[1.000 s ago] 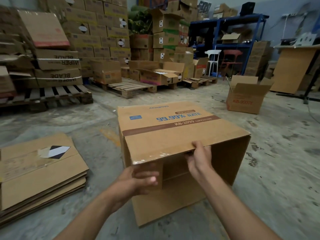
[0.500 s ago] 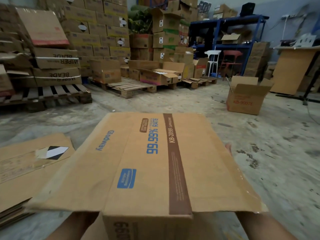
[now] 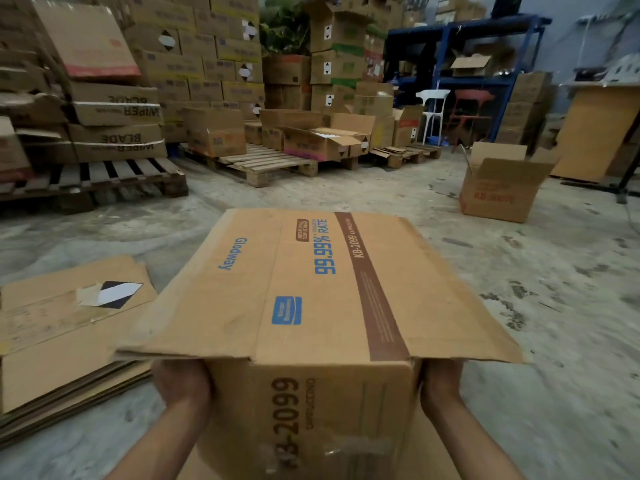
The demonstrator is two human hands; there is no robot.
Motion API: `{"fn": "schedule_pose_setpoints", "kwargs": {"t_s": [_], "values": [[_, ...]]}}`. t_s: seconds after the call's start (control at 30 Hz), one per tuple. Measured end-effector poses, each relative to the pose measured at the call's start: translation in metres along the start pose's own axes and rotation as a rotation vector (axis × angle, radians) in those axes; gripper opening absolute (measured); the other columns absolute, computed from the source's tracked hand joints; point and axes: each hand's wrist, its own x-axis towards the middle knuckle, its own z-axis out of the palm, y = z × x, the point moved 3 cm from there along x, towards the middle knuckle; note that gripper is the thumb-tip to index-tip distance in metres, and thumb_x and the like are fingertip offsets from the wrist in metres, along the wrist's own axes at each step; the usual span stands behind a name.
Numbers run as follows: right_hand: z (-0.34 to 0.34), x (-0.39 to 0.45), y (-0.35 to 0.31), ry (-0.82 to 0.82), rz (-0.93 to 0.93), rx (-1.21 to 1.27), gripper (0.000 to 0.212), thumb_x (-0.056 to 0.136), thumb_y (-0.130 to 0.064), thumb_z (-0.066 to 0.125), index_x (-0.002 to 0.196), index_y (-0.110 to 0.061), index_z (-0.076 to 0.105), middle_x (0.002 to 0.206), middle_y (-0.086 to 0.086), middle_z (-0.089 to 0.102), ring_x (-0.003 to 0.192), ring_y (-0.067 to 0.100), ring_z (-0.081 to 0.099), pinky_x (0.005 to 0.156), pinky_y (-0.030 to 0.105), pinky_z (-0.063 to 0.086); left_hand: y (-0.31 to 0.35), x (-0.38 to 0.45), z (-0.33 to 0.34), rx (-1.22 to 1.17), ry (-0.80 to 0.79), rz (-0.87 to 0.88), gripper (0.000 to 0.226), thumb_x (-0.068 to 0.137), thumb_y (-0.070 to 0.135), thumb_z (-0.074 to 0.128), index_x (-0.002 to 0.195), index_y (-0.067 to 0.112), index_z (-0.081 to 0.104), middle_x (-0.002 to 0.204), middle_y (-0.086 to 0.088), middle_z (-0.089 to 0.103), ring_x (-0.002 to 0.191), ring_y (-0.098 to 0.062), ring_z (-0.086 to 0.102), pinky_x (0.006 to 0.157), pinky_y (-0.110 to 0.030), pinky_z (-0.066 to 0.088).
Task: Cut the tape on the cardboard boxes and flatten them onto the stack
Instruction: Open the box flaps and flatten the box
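I hold a brown cardboard box (image 3: 322,289) printed "KB-2099" and "99.99% RATE", tipped with its long top face toward the camera and its side flaps spread outward. My left hand (image 3: 181,384) grips the box's left side just under the left flap. My right hand (image 3: 440,381) grips the right side under the right flap. The fingertips of both hands are hidden by the flaps. Clear tape remains on the near panel, low down. The stack of flattened cardboard (image 3: 69,327) lies on the floor to the left, partly under the box's left flap.
An open box (image 3: 500,190) stands on the concrete floor at the right. Wooden pallets (image 3: 270,164) loaded with cartons line the back and left. Blue shelving (image 3: 460,57) and two chairs stand behind. A board leans at the far right.
The box was turned from upright on the floor to tipped toward me, then moved slightly away. Both hands shifted from the open end to its left and right sides.
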Motion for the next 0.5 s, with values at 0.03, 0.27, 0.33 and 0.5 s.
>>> {"fn": "schedule_pose_setpoints", "kwargs": {"t_s": [0.03, 0.27, 0.33, 0.5], "values": [[-0.001, 0.0, -0.005, 0.083, -0.071, 0.019, 0.018, 0.096, -0.001, 0.048, 0.091, -0.004, 0.065, 0.09, 0.014, 0.063, 0.08, 0.025, 0.056, 0.065, 0.031, 0.045, 0.015, 0.03, -0.015, 0.001, 0.121, 0.03, 0.047, 0.101, 0.031, 0.038, 0.11, -0.009, 0.061, 0.12, -0.034, 0.059, 0.104, -0.042, 0.055, 0.078, -0.051, 0.039], [-0.025, -0.002, -0.03, 0.501, -0.119, -0.223, 0.062, 0.092, -0.061, 0.049, 0.05, -0.016, 0.04, 0.049, 0.007, 0.034, 0.048, 0.023, 0.03, 0.049, 0.035, 0.023, 0.013, 0.033, -0.02, 0.062, 0.255, -0.061, 0.075, 0.104, 0.05, 0.016, 0.113, -0.011, 0.059, 0.126, -0.034, 0.055, 0.114, -0.048, 0.05, 0.09, -0.049, 0.038], [-0.035, 0.004, -0.02, 0.51, -0.068, -0.28, 0.064, 0.089, -0.068, 0.047, 0.06, -0.011, 0.055, 0.06, 0.01, 0.054, 0.058, 0.029, 0.049, 0.054, 0.035, 0.034, 0.003, 0.04, -0.02, 0.141, 0.145, -0.045, 0.071, 0.103, 0.052, 0.016, 0.123, 0.0, 0.06, 0.129, -0.026, 0.057, 0.117, -0.043, 0.051, 0.092, -0.046, 0.038], [-0.042, 0.026, 0.034, 0.207, 0.032, -0.535, 0.046, 0.089, -0.034, 0.067, 0.125, -0.008, 0.058, 0.127, 0.019, 0.061, 0.117, 0.038, 0.055, 0.099, 0.044, 0.043, -0.051, 0.046, -0.013, 0.377, -0.364, -0.028, 0.055, 0.104, 0.044, 0.029, 0.153, 0.019, 0.028, 0.159, -0.008, 0.026, 0.146, -0.027, 0.023, 0.118, -0.043, 0.019]]}}
